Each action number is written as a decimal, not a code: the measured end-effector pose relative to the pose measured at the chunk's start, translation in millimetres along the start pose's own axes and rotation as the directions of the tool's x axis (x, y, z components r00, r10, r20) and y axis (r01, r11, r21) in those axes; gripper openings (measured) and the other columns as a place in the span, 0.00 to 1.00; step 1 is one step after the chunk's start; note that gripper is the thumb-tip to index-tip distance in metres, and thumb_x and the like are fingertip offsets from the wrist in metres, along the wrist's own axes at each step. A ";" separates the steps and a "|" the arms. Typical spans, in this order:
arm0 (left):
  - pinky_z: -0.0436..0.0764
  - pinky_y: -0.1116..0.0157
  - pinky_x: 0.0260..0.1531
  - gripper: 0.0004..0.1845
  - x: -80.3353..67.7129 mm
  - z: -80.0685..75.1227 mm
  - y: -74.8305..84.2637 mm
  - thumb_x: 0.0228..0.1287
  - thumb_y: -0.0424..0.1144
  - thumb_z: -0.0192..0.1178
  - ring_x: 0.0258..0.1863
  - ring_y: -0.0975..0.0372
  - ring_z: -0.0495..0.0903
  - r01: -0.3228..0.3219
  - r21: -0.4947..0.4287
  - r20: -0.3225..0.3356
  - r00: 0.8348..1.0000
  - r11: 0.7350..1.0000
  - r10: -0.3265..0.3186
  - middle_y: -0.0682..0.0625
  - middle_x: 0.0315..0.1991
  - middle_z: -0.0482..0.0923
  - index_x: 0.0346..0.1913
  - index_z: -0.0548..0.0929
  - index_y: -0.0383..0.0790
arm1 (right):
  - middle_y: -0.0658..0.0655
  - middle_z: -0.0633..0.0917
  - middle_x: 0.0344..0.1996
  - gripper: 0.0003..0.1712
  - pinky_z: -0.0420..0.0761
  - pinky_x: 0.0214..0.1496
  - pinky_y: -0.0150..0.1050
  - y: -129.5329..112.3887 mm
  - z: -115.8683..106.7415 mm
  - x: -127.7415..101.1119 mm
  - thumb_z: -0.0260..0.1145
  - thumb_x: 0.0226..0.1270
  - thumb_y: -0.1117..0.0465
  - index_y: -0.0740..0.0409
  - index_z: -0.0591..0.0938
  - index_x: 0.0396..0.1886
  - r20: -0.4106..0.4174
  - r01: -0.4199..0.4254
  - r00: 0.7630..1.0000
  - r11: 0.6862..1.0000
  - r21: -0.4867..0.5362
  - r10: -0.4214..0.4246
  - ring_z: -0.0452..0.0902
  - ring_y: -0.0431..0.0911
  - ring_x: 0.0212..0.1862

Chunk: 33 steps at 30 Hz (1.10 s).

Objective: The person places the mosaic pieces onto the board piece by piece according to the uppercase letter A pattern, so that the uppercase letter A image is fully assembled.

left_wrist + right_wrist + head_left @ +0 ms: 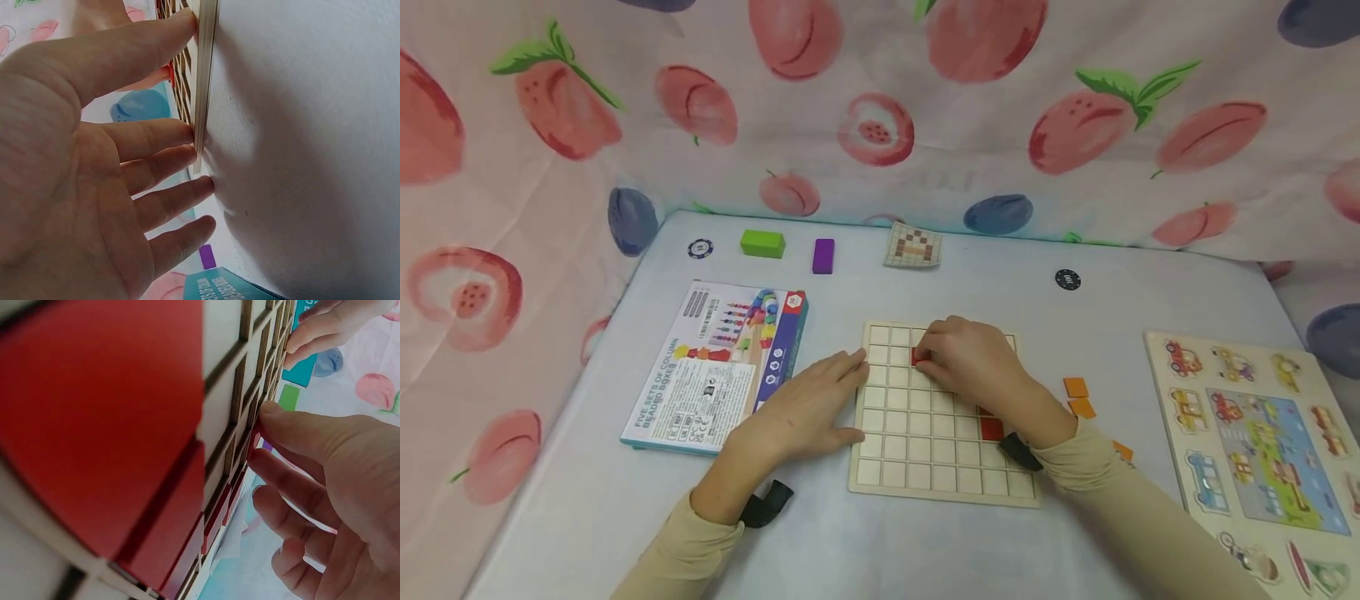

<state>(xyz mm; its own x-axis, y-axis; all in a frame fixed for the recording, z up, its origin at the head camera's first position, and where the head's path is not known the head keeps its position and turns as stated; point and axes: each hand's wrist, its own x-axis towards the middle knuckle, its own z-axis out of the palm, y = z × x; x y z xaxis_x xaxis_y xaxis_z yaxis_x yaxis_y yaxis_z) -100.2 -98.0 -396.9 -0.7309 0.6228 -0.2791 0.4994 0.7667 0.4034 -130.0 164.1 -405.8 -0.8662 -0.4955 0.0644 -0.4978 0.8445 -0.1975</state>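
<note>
the wooden grid board (925, 442) is lying flat at the centre of the table (925, 550). the left hand (805, 412) is resting flat with straight fingers (156, 134) touching the board's 9 o'clock edge; this grip is wide and holding nothing. the right hand (977, 362) is lying over the board's 12 o'clock rows, its fingertips (275, 415) pressing a red tile (917, 356) in a cell there; its fingers are only slightly bent, and the tile is pressed rather than gripped. another red tile (992, 428) is sitting in a cell toward the board's 3 o'clock edge. orange tiles (1078, 396) are lying loose just off that edge.

a boxed bead set (715, 367) is lying at 9 o'clock, near the left hand. a vehicle puzzle board (1255, 442) is lying at 3 o'clock, well apart. open table is showing between the board's 12 o'clock edge and the far row: green block (762, 243), purple block (823, 256), pattern card (913, 245).
</note>
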 end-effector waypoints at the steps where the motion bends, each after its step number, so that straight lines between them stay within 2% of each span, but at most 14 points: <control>1: 0.61 0.47 0.87 0.47 -0.2 0.0 0.1 0.67 0.51 0.74 0.86 0.45 0.57 0.001 0.000 -0.001 1.000 1.000 -0.001 0.42 0.87 0.55 0.81 0.65 0.34 | 0.48 0.92 0.40 0.06 0.91 0.39 0.43 0.0 0.4 0.0 0.78 0.68 0.52 0.47 0.94 0.39 -0.001 -0.006 1.000 1.000 -0.006 0.006 0.87 0.46 0.43; 8: 0.61 0.46 0.86 0.47 0.2 2.0 2.1 0.67 0.50 0.74 0.86 0.44 0.57 0.005 -0.014 0.004 1.000 1.000 -0.005 0.42 0.87 0.56 0.81 0.66 0.34 | 0.47 0.91 0.44 0.09 0.90 0.42 0.44 4.1 -5.4 -15.5 0.78 0.67 0.50 0.46 0.93 0.42 0.038 -0.035 0.999 0.999 0.025 0.034 0.87 0.46 0.44; 15: 0.61 0.47 0.86 0.48 1.6 0.8 2.8 0.66 0.51 0.74 0.86 0.45 0.57 0.014 0.001 0.006 1.000 1.000 -0.014 0.42 0.87 0.55 0.82 0.65 0.34 | 0.50 0.90 0.53 0.13 0.91 0.50 0.49 24.2 -16.7 -70.4 0.79 0.66 0.51 0.44 0.91 0.49 0.043 -0.187 0.982 0.981 0.049 0.185 0.87 0.48 0.54; 19: 0.62 0.47 0.86 0.48 1.2 -1.5 1.6 0.66 0.52 0.74 0.86 0.45 0.57 0.016 0.017 0.008 1.000 1.000 -0.016 0.42 0.87 0.55 0.82 0.64 0.34 | 0.50 0.90 0.52 0.14 0.88 0.44 0.45 37.5 -22.1 -106.4 0.80 0.65 0.52 0.43 0.90 0.49 0.011 -0.243 0.970 0.970 0.029 0.243 0.84 0.45 0.47; 24: 0.62 0.46 0.86 0.48 -0.3 -2.7 0.2 0.66 0.52 0.74 0.86 0.44 0.58 0.004 0.025 0.000 1.000 1.000 -0.004 0.41 0.87 0.55 0.82 0.65 0.33 | 0.46 0.88 0.45 0.17 0.78 0.35 0.34 49.8 -26.2 -139.3 0.82 0.61 0.52 0.43 0.90 0.49 0.001 -0.279 0.960 0.960 0.017 0.279 0.77 0.39 0.39; 26: 0.63 0.46 0.86 0.48 -1.0 -2.5 -0.1 0.66 0.52 0.74 0.85 0.44 0.58 0.002 0.026 -0.004 1.000 1.000 -0.002 0.41 0.87 0.56 0.81 0.65 0.33 | 0.48 0.88 0.46 0.17 0.76 0.33 0.33 52.4 -26.7 -146.1 0.82 0.61 0.52 0.44 0.90 0.50 0.007 -0.288 0.958 0.957 0.025 0.288 0.76 0.38 0.37; 30: 0.64 0.45 0.85 0.47 -1.8 -1.7 0.4 0.66 0.51 0.74 0.85 0.43 0.59 -0.001 0.017 -0.008 1.000 1.000 0.001 0.40 0.86 0.56 0.81 0.66 0.32 | 0.51 0.88 0.50 0.16 0.80 0.36 0.35 54.8 -24.7 -152.4 0.82 0.62 0.52 0.46 0.91 0.48 -0.017 -0.295 0.955 0.955 0.023 0.296 0.78 0.39 0.39; 33: 0.64 0.45 0.85 0.47 -1.4 -0.9 1.8 0.66 0.51 0.74 0.85 0.43 0.59 -0.009 0.006 -0.005 1.000 1.000 0.009 0.40 0.86 0.57 0.81 0.66 0.33 | 0.51 0.88 0.47 0.13 0.80 0.35 0.34 55.6 -22.7 -153.8 0.82 0.61 0.54 0.47 0.91 0.45 -0.041 -0.315 0.948 0.949 0.011 0.315 0.77 0.40 0.38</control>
<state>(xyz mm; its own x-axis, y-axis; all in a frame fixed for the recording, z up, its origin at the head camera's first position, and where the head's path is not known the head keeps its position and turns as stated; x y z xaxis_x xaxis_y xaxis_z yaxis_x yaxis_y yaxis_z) -98.6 -97.6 -395.1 -0.7287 0.6289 -0.2713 0.5088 0.7622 0.4003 -25.5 291.9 -404.5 -0.9799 -0.1955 0.0395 -0.1993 0.9553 -0.2183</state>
